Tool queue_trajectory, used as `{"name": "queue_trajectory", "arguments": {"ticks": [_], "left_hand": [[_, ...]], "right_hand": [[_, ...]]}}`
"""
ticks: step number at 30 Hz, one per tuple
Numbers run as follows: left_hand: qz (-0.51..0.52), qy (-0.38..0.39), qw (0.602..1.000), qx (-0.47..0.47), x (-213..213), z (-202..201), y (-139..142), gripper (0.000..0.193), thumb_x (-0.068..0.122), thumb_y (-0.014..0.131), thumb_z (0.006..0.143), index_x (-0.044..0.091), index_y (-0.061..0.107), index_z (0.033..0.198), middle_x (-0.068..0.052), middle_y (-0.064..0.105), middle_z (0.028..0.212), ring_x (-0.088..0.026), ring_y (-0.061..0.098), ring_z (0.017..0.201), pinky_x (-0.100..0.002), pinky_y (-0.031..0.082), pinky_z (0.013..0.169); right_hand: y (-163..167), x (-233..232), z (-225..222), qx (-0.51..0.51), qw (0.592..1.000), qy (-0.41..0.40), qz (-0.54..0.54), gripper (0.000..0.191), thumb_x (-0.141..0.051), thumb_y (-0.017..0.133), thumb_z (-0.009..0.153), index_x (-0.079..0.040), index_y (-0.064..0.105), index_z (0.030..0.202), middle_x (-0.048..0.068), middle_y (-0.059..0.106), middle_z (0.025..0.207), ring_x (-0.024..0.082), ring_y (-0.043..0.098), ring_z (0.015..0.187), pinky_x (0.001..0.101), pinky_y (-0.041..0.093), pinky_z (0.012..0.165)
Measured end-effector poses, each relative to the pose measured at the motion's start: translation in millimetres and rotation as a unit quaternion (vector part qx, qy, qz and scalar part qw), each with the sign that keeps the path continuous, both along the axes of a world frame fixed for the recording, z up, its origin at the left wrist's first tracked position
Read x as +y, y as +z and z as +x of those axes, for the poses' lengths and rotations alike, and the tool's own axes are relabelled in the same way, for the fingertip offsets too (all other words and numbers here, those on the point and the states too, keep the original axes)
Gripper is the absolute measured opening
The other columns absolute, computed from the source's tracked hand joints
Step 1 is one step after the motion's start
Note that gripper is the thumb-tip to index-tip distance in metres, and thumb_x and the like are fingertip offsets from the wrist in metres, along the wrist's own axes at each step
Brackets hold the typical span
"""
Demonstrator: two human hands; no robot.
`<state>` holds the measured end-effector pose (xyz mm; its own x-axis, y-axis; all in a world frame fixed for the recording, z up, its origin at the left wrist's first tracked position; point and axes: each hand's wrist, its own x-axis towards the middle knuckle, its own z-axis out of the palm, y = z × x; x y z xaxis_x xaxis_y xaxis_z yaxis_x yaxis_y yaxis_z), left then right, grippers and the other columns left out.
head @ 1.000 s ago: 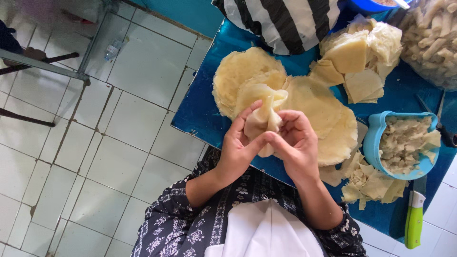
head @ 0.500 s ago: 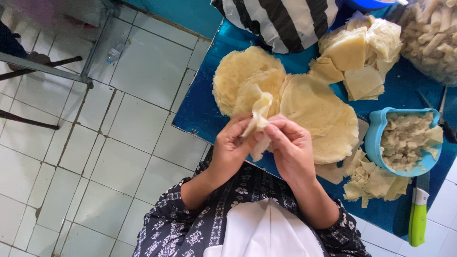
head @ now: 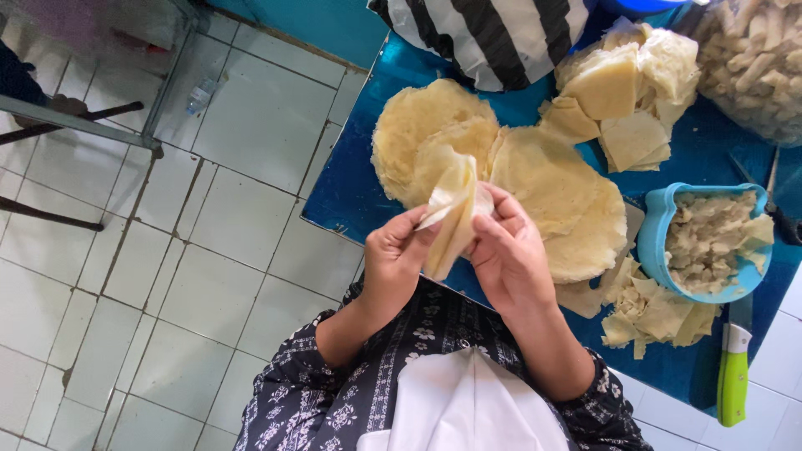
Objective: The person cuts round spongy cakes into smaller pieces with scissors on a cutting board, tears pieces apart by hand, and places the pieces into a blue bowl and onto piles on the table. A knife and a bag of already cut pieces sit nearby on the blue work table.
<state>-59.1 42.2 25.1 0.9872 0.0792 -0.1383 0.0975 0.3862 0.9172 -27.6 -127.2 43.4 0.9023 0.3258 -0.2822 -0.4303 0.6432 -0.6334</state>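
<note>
**Thin wrapper held in the air: tearing and slipping are the risks**

A pale yellow, thin, floppy pastry sheet [head: 451, 219] is held above the near edge of the blue bench [head: 351, 188], pinched between both hands. The left hand [head: 393, 263] is closed on the sheet's left side, thumb and fingers [head: 415, 227] pressed against it; the right hand [head: 507, 250] is closed on the right side, its fingers curled over the fold. The sheet is seen partly folded lengthwise, with one loose corner standing up and the lower end hanging free.

A tear is judged the likeliest fault: the sheet looks very thin, and it could be split along the fold if the two hands are drawn apart or the pinch is tightened unevenly. A slip is also possible, since only the edges are gripped and the lower end is unsupported; a dropped sheet would land on the lap or on the white tiled floor [head: 242, 150] rather than on the bench.

Just beyond the hands, a stack of round pale yellow sheets [head: 551, 188] lies on the bench. A light blue plastic bowl of chopped pale filling [head: 710, 242] stands to the right, near folded cream-coloured wrapper pieces [head: 626, 100]. A green-handled knife [head: 733, 376] lies by the bench's near right edge, where it could be knocked by an elbow.
</note>
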Motion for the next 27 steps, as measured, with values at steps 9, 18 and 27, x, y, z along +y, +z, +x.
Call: {"name": "queue_trajectory", "arguments": {"ticks": [9,18,27], "left_hand": [[-0.4,-0.03,0.915,0.053,75,17,2,0.024,0.018,0.066,0.11,-0.004,0.068,0.121,-0.013,0.074,0.113,-0.02,0.073,0.1,-0.035,0.06,0.089],[-0.259,0.112,0.959,-0.005,109,18,15,0.028,0.017,0.066,0.106,-0.004,0.068,0.125,-0.015,0.074,0.112,-0.022,0.074,0.095,-0.037,0.06,0.082],[-0.307,0.022,0.949,0.06,18,4,-16,0.025,0.007,0.059,0.105,-0.004,0.064,0.127,-0.015,0.073,0.118,-0.02,0.073,0.102,-0.036,0.061,0.088]], "right_hand": [[-3,-69,-20,0.066,0.989,-0.089,0.099,0.039,-0.007,0.063,0.105,0.004,0.059,0.142,0.019,0.066,0.133,0.028,0.065,0.118,0.0417,0.051,0.1],[42,-128,-1,-0.144,0.917,-0.326,-0.178,0.021,-0.006,0.069,0.104,-0.002,0.066,0.125,0.011,0.07,0.12,0.024,0.066,0.112,0.0453,0.051,0.104],[59,-27,1,-0.461,0.537,-0.046,-0.705,0.023,-0.003,0.079,0.086,0.0,0.07,0.107,0.015,0.066,0.111,0.034,0.062,0.104,0.0406,0.05,0.093]]}}
